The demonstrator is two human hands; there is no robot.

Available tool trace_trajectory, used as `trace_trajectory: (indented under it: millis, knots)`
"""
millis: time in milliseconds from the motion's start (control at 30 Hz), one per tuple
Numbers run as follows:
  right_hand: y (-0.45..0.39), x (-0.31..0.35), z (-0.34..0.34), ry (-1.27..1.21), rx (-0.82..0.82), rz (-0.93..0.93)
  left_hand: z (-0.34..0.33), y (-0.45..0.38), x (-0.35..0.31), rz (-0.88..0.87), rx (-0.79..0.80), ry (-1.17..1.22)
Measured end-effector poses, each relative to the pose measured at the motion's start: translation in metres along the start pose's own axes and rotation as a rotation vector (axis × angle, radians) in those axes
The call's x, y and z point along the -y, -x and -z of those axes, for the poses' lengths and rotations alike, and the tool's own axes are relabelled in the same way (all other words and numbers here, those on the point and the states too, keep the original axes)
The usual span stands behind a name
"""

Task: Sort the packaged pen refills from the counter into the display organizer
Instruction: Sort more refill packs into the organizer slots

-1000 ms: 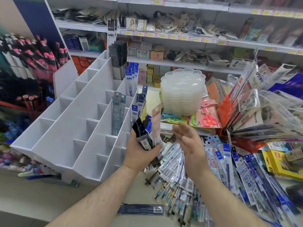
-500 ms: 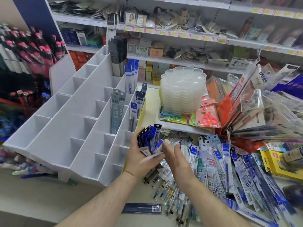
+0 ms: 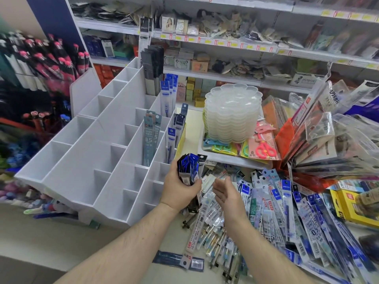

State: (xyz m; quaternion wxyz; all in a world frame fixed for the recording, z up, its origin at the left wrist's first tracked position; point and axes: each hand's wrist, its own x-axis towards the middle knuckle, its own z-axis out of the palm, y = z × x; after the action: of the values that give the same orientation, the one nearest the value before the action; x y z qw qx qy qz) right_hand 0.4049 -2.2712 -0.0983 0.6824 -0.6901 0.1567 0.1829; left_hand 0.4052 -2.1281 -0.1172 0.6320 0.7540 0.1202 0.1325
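Note:
My left hand grips an upright bundle of blue-topped refill packs, just right of the white display organizer. Beside it, my right hand hovers with straight fingers and holds nothing, above the loose pile of refill packs spread over the counter. In the organizer's right-hand compartments stand grey-green refill packs, blue ones and dark ones. The left compartments hold nothing.
A stack of clear flower-shaped trays stands behind the pile, with packaged scissors below it. Bagged goods lean at the right, a yellow box beyond. One dark pack lies near the counter's front edge. Shelves fill the background.
My left hand has lowered the bundle and now holds it upright nearer the organizer's front right. My right hand touched the bundle half a second ago and has since drawn away, fingers straight.

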Motion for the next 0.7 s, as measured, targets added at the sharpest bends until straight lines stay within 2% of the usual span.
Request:
trace_trajectory:
  millis: [167, 300, 367, 467, 600, 700]
  knots:
    - [0.001, 0.0, 0.007, 0.143, -0.007, 0.084, 0.004, -0.001, -0.009, 0.017, -0.007, 0.009]
    - [0.006, 0.007, 0.009, 0.424, 0.186, 0.229, 0.006, -0.001, -0.028, 0.011, -0.007, 0.066]
    - [0.009, 0.013, 0.003, 0.486, 0.286, 0.269, 0.007, 0.0, -0.037, 0.018, -0.001, 0.111]
    - [0.007, 0.016, -0.01, 0.456, 0.351, 0.318, 0.009, 0.001, -0.051, 0.058, 0.038, 0.23]
    - [0.008, 0.021, -0.023, 0.421, 0.318, 0.359, 0.009, -0.002, -0.07, 0.16, 0.023, 0.387]
    - [0.009, 0.026, -0.031, 0.361, 0.307, 0.357, 0.01, -0.005, -0.087, 0.202, 0.019, 0.414]
